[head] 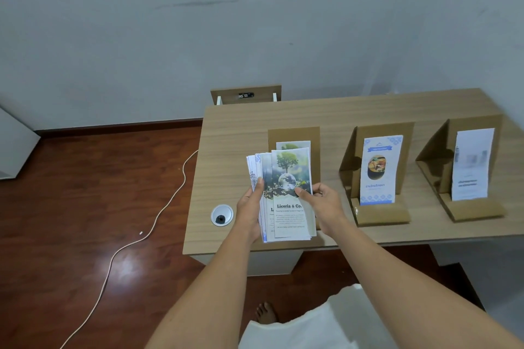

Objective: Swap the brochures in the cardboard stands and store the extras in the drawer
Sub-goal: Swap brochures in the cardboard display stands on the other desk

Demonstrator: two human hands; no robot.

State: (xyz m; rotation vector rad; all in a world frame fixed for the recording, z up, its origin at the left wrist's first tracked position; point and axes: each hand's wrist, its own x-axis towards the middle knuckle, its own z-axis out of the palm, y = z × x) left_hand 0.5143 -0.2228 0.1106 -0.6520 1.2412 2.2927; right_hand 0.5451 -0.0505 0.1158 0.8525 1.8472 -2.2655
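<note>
My left hand (249,207) holds a fanned stack of brochures (283,224) above the desk's front edge. My right hand (320,201) pinches the top one, a tree-and-globe "Liceria & Co." brochure (289,176). Right behind the stack stands the left cardboard stand (293,134) with a matching green brochure (293,145) peeking out. The middle stand (381,215) holds a blue food brochure (380,170). A pale white brochure (472,164) sits in the right stand (476,210). No drawer front is visible.
The wooden desk (241,133) has a round cable grommet (222,215) at its front left. A white cable (136,238) trails over the red-brown floor. A small wooden unit (246,92) stands behind the desk against the wall. My bare foot (265,312) shows below.
</note>
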